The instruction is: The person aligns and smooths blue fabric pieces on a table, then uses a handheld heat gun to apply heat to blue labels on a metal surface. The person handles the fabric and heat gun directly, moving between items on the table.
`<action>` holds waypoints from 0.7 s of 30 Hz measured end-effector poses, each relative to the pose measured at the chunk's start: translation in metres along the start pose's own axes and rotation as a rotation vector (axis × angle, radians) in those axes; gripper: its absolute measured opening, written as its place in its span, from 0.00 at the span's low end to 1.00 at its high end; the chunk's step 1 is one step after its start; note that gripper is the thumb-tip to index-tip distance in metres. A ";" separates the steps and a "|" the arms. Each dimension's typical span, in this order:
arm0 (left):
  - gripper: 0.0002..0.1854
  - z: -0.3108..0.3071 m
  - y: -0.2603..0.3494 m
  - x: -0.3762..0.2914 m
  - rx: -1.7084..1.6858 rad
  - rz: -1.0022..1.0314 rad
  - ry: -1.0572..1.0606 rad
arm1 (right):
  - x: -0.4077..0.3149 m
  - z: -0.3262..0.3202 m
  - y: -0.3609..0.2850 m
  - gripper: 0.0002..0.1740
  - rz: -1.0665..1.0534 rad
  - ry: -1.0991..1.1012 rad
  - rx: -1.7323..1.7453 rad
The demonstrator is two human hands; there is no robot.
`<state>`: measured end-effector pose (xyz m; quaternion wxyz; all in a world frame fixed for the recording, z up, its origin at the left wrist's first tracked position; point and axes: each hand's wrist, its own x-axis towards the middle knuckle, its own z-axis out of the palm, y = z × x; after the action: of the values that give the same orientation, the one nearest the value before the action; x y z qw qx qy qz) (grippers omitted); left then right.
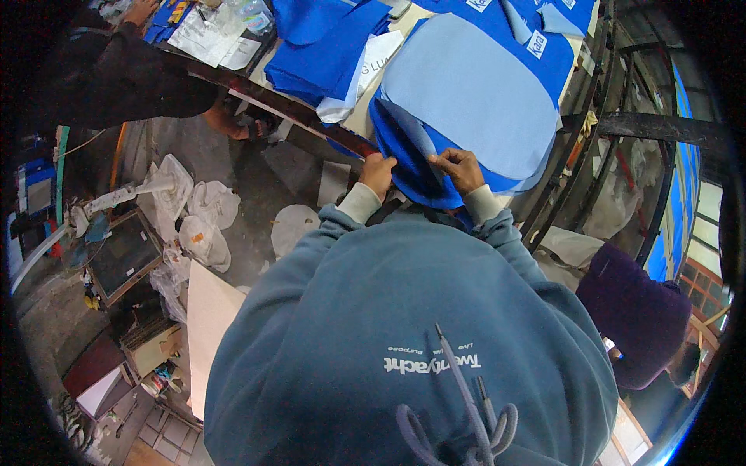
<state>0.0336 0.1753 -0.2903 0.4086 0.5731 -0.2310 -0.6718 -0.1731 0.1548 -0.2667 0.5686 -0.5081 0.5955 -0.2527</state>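
Note:
A stack of rounded fabric-like sheets lies at the table's near edge, with a light blue sheet (472, 93) on top and bright blue layers (402, 183) beneath. My right hand (463, 170) pinches the edge of a folded-back flap (411, 137) with a dark face. At the stack's left rim, my left hand (377, 175) grips the edge of a bright blue layer between thumb and fingers. Its lower fingers are partly hidden. Between both hands the layers stand apart in a dark gap.
Several cut blue pieces (320, 58) lie left of the stack, beside papers (204, 35). Blue sheets bearing printed labels (536, 43) spread behind. Another person (116, 81) stands at the left. Metal rails (574, 175) run along the right, and white plastic scraps (204, 227) litter the floor.

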 end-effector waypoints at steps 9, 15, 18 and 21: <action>0.05 -0.002 0.004 0.000 0.016 -0.103 -0.015 | -0.012 0.009 0.001 0.12 -0.129 0.237 -0.040; 0.10 -0.023 -0.064 0.048 0.367 0.272 -0.061 | -0.020 0.021 -0.018 0.11 -0.489 0.184 -0.371; 0.13 -0.009 -0.029 0.029 0.675 0.304 -0.014 | -0.030 0.027 -0.036 0.12 -0.562 0.165 -0.597; 0.18 -0.015 -0.048 0.046 0.608 0.206 0.016 | -0.025 0.029 -0.028 0.12 -0.563 0.133 -0.697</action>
<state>0.0337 0.1673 -0.3579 0.2861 0.6478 -0.4749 -0.5225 -0.1409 0.1752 -0.2386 0.2332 -0.7941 0.5189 -0.2142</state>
